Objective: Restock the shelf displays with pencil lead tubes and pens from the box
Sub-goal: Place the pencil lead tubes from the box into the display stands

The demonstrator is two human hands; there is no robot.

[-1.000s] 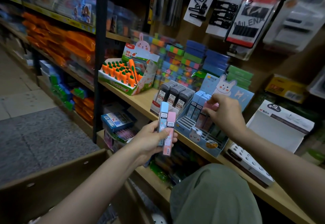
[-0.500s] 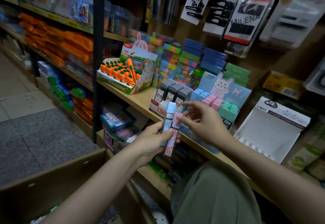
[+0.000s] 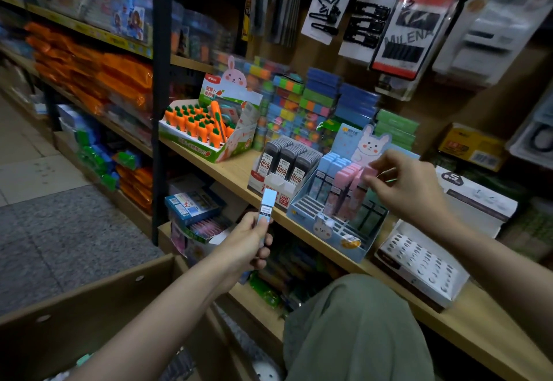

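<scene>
- One wooden shelf (image 3: pixel 236 171) carries the goods; a cardboard box (image 3: pixel 89 315) sits below it at the lower left.
- Near the shelf's front edge stands a blue bunny display (image 3: pixel 335 228), holding rows of blue and pink tubes, just right of a tray of dark lead tubes (image 3: pixel 287 165).
- The right hand (image 3: pixel 404 189) pinches a pink tube (image 3: pixel 369 173) over the display's pink row.
- The left hand (image 3: pixel 248 246) grips a blue tube (image 3: pixel 266 207) upright, in front of the shelf edge.
</scene>
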